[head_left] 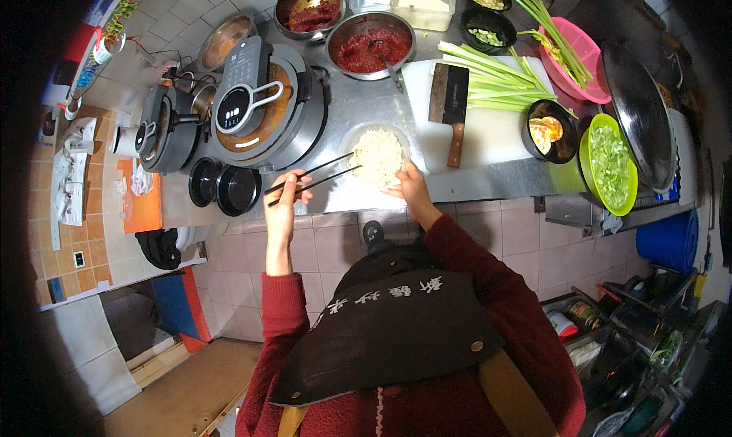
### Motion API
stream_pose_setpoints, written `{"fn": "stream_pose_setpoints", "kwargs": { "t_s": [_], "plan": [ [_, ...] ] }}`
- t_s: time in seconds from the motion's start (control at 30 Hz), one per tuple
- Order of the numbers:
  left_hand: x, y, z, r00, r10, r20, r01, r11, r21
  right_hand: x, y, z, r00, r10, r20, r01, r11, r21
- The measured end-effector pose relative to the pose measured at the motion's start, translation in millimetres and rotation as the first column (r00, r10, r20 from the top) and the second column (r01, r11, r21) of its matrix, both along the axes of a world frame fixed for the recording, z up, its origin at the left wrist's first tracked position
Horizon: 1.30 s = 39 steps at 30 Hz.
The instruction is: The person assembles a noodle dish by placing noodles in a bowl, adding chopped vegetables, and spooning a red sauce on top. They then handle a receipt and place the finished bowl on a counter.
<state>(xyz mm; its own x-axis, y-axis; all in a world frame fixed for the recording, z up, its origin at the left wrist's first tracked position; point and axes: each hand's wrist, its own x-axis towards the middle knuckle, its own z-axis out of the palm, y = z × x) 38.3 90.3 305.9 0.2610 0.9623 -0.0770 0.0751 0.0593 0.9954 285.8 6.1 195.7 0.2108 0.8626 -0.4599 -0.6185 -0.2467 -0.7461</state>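
My left hand [287, 189] is closed around a pair of black chopsticks [324, 179], whose tips reach into pale, shredded or noodle-like food [379, 153]. That food fills a clear bowl [349, 138] near the counter's front edge. At the bowl's right side, my right hand [412, 187] grips the rim with its fingers. Just right of the bowl, a cleaver [448, 94] with a wooden handle lies on a white cutting board [488, 144]. Long green stalks [496, 83], pale at one end, are spread over the board beyond it.
Two steel bowls of red paste [371, 44] stand at the back. Left are round grey cookers [267, 109] and black bowls [239, 191]. Rightward sit a black bowl of sauces [550, 132], a green basin of chopped greens [608, 163], a pink basket [576, 64] and a wok [637, 117].
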Motion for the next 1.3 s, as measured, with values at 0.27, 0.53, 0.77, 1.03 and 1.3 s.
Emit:
{"fn": "stream_pose_setpoints", "kwargs": {
  "t_s": [0.27, 0.53, 0.77, 1.03, 1.3],
  "plan": [
    [42.7, 1.2, -112.2, 0.81, 0.393, 0.435, -0.133, 0.845, -0.517, -14.6, -7.0, -0.8, 0.998, -0.038, 0.052, 0.035, 0.997, 0.066],
    [12.9, 1.9, -127.2, 0.658, 0.477, 0.582, -0.015, 0.781, -0.624, -10.5, -6.8, -6.4, 0.999, -0.039, -0.027, 0.041, 0.998, 0.054],
    [16.3, -2.9, -87.8, 0.677, 0.387, 0.626, 0.007, 0.847, -0.532, -10.4, -5.9, -3.6, 0.998, -0.045, -0.043, 0.046, 0.999, 0.021],
    [18.2, -11.4, -12.8, 0.993, 0.12, -0.004, -0.12, 0.992, 0.037, -9.9, -8.8, -3.1, 0.998, -0.059, -0.038, 0.059, 0.998, 0.0],
    [48.6, -31.7, -21.7, 0.986, -0.12, -0.114, 0.107, 0.988, -0.111, -8.2, -22.4, -25.2, 0.994, -0.103, -0.018, 0.104, 0.995, 0.012]
  ]
}}
